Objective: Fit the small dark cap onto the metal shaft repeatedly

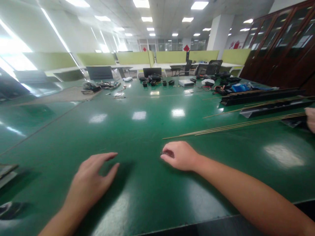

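Above the green tabletop (137, 137), my left hand (90, 178) hovers with thumb and fingers apart and nothing between them. My right hand (180, 155) is closed in a pinch to the right of it, close to the table surface. A small dark piece (161, 153) peeks out at its fingertips; most of it is hidden, so its kind cannot be told. Just beyond my right hand lie several thin brass-coloured rods (221, 128), stretching to the right.
Black metal channels (270, 105) lie on the right, where another person's hand (310, 118) shows at the edge. Small black boxes (164, 83), a white box (186, 83) and a blue item (240, 87) sit along the far side. A dark object (10, 209) lies at left.
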A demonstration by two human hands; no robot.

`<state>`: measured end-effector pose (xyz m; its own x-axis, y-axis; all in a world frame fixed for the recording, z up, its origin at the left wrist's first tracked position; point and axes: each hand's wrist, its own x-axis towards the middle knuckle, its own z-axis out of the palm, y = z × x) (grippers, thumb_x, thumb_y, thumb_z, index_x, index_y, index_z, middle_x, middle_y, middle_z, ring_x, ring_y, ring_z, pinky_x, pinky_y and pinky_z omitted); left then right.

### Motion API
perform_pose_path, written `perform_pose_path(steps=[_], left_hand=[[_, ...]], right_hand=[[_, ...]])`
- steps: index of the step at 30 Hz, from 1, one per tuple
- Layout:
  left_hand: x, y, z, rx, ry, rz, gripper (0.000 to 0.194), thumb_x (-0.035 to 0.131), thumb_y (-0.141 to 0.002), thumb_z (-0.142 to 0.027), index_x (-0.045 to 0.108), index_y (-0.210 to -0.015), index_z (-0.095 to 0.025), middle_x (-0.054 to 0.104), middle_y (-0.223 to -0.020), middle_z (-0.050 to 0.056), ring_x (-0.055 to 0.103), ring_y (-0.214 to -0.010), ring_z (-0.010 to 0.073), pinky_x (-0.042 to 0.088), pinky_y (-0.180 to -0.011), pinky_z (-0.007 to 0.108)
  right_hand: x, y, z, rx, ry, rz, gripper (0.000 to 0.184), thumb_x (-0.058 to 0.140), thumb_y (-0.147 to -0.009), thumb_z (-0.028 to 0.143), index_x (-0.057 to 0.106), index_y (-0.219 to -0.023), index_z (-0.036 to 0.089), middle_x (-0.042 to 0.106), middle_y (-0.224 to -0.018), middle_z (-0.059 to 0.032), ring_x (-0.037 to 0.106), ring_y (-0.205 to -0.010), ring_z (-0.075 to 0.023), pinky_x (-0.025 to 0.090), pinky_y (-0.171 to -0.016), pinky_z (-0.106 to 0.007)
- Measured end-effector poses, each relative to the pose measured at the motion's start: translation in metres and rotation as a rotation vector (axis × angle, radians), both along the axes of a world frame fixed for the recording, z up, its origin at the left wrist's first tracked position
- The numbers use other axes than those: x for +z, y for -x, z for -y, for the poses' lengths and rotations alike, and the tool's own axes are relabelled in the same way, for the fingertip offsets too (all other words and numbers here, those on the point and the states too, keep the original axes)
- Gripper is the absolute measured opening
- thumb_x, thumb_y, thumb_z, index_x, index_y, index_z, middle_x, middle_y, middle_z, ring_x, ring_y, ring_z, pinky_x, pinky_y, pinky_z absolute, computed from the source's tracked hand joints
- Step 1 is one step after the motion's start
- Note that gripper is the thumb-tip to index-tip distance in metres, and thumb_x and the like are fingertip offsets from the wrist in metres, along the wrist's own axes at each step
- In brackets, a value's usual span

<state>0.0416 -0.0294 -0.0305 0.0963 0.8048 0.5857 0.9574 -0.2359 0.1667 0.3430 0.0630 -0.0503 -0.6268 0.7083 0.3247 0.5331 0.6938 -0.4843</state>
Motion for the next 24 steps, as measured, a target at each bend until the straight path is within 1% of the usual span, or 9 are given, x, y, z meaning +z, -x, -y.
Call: perform_pose_path(steps=[2, 4, 7, 10, 13, 17, 19, 21, 24], left_hand=[[-0.005, -0.030, -0.015, -0.209, 0.037, -0.069, 0.028, 0.062, -0.087, -0.034, 0.059, -0.114, -0.027, 0.066, -0.105, 0.004, 0.064, -0.096, 0.0230, 0.053, -0.091, 0.039], [-0.005, -0.060, -0.027, -0.362, 0.051, -0.098, 0.031, 0.061, -0.088, -0.028, 0.058, -0.118, -0.024, 0.066, -0.110, 0.006, 0.064, -0.099, 0.0213, 0.053, -0.090, 0.035], [-0.005, -0.094, -0.039, -0.516, 0.059, -0.114, 0.028, 0.059, -0.089, -0.020, 0.059, -0.117, -0.020, 0.065, -0.110, 0.008, 0.063, -0.099, 0.0197, 0.053, -0.087, 0.032], [-0.007, -0.106, -0.045, -0.601, 0.052, -0.107, 0.018, 0.055, -0.090, -0.014, 0.062, -0.106, -0.019, 0.066, -0.100, 0.007, 0.062, -0.090, 0.0178, 0.052, -0.081, 0.031], [-0.010, -0.107, -0.047, -0.607, 0.080, -0.112, 0.014, 0.052, -0.091, -0.013, 0.062, -0.098, -0.018, 0.065, -0.094, 0.006, 0.061, -0.086, 0.0170, 0.051, -0.077, 0.030], [-0.012, -0.102, -0.047, -0.586, 0.104, -0.138, 0.017, 0.048, -0.093, -0.014, 0.062, -0.102, -0.018, 0.064, -0.094, 0.006, 0.061, -0.086, 0.0171, 0.052, -0.077, 0.030], [-0.009, -0.091, -0.044, -0.551, 0.108, -0.131, 0.020, 0.049, -0.095, -0.017, 0.063, -0.108, -0.019, 0.064, -0.098, 0.005, 0.062, -0.088, 0.0166, 0.052, -0.077, 0.028], [-0.002, -0.070, -0.037, -0.470, 0.106, -0.113, 0.022, 0.051, -0.095, -0.022, 0.063, -0.113, -0.022, 0.063, -0.102, 0.004, 0.062, -0.088, 0.0156, 0.052, -0.078, 0.026], [0.013, -0.025, -0.018, -0.218, 0.015, -0.060, 0.019, 0.057, -0.092, -0.031, 0.066, -0.109, -0.027, 0.062, -0.105, 0.000, 0.062, -0.089, 0.0151, 0.052, -0.084, 0.027]], right_hand=[[0.000, 0.000, 0.000, 0.013, 0.003, 0.010, 0.021, 0.059, -0.090, 0.037, 0.070, -0.092, 0.019, 0.070, -0.080, -0.0022, 0.061, -0.071, -0.0135, 0.041, -0.065, -0.025], [0.000, 0.000, 0.000, 0.043, -0.011, 0.023, 0.021, 0.059, -0.090, 0.038, 0.069, -0.092, 0.019, 0.070, -0.081, -0.0022, 0.060, -0.071, -0.0138, 0.040, -0.065, -0.025], [-0.002, 0.000, -0.001, 0.096, -0.046, 0.040, 0.023, 0.057, -0.092, 0.038, 0.067, -0.087, 0.018, 0.069, -0.081, -0.0025, 0.059, -0.071, -0.0143, 0.039, -0.066, -0.025], [-0.004, 0.000, -0.002, 0.139, -0.052, 0.051, 0.023, 0.055, -0.093, 0.035, 0.063, -0.080, 0.017, 0.067, -0.079, -0.0028, 0.058, -0.071, -0.0143, 0.039, -0.066, -0.025], [-0.006, 0.000, -0.003, 0.174, -0.025, 0.058, 0.026, 0.053, -0.094, 0.036, 0.063, -0.080, 0.017, 0.068, -0.079, -0.0033, 0.059, -0.073, -0.0144, 0.039, -0.067, -0.025], [-0.004, 0.000, -0.001, 0.176, -0.029, 0.060, 0.029, 0.051, -0.096, 0.039, 0.066, -0.082, 0.017, 0.069, -0.081, -0.0040, 0.060, -0.074, -0.0149, 0.039, -0.068, -0.025], [-0.002, 0.000, 0.000, 0.166, -0.047, 0.067, 0.030, 0.051, -0.096, 0.040, 0.068, -0.085, 0.018, 0.070, -0.081, -0.0041, 0.061, -0.074, -0.0152, 0.039, -0.069, -0.026], [0.000, 0.000, 0.001, 0.155, -0.048, 0.066, 0.031, 0.050, -0.096, 0.040, 0.070, -0.087, 0.018, 0.071, -0.083, -0.0041, 0.062, -0.076, -0.0153, 0.040, -0.071, -0.026], [0.000, 0.000, 0.000, 0.156, -0.028, 0.063, 0.032, 0.050, -0.096, 0.041, 0.072, -0.088, 0.019, 0.073, -0.085, -0.0038, 0.064, -0.077, -0.0153, 0.040, -0.071, -0.026]])
